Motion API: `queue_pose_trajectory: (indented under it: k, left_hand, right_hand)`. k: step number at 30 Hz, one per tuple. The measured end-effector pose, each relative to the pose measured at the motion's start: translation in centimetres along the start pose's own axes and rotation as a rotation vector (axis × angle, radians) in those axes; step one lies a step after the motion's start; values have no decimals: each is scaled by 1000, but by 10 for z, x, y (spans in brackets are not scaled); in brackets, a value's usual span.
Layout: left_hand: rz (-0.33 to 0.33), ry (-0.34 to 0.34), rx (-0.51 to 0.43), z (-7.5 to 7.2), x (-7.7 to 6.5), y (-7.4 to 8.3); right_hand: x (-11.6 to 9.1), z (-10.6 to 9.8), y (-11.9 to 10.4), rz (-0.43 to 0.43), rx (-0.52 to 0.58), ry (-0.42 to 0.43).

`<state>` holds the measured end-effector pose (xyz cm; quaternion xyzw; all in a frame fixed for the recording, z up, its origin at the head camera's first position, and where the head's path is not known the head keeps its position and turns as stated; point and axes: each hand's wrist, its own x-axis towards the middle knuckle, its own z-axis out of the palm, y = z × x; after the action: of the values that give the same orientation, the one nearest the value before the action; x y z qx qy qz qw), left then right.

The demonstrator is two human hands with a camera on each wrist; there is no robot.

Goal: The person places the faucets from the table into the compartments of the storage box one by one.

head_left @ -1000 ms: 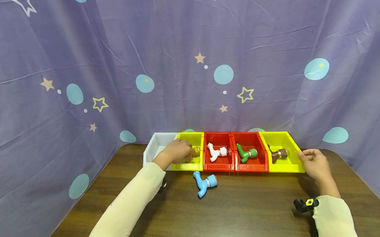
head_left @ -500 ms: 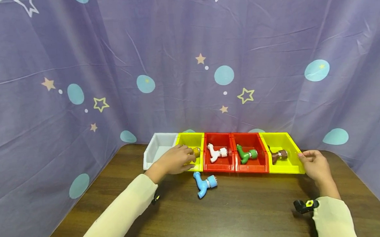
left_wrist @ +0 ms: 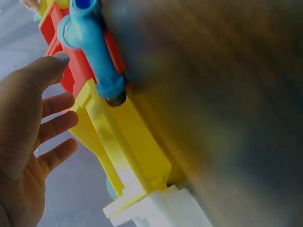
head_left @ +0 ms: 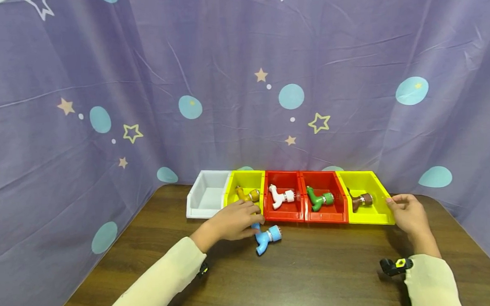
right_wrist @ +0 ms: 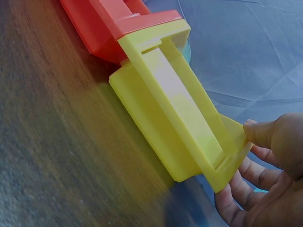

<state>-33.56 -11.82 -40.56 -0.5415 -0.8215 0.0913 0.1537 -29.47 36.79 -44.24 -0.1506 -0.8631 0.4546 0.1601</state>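
A blue plastic tap [head_left: 264, 239] lies on the table in front of the bins. My left hand [head_left: 233, 219] hovers over its upper end, covering part of it in the head view. In the left wrist view the left hand [left_wrist: 23, 123] has thumb and fingers spread apart, a gap between them and the blue tap [left_wrist: 97, 54]. At the row's right end, my right hand [head_left: 412, 216] holds the side wall of the yellow bin [head_left: 377, 216]. The right wrist view has its thumb on the rim and its fingers [right_wrist: 241, 191] along the outside.
Along the back stand a white bin [head_left: 207, 199], another yellow bin with a mustard tap [head_left: 251, 195], a red bin with a white tap [head_left: 279, 197] and a red bin with a green tap [head_left: 320, 199]. The right-end yellow bin contains a brown tap [head_left: 360, 200]. Behind hangs a purple curtain [head_left: 227, 140].
My left hand has withdrawn from the left yellow bin, leaving the mustard tap inside, and come forward and right over the blue tap. The right hand keeps its hold on the right yellow bin.
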Motion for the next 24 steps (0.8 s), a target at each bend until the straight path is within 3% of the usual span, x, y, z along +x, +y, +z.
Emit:
queue_pose_trajectory:
  k: [11,24]
  left_hand:
    - [22,-106,-154,3,-8,17]
    - [46,-157,-114,9,-4,29]
  right_hand:
    - [-2,-1,-1,2,12,-12]
    - [-1,-1,0,-1,4,-6]
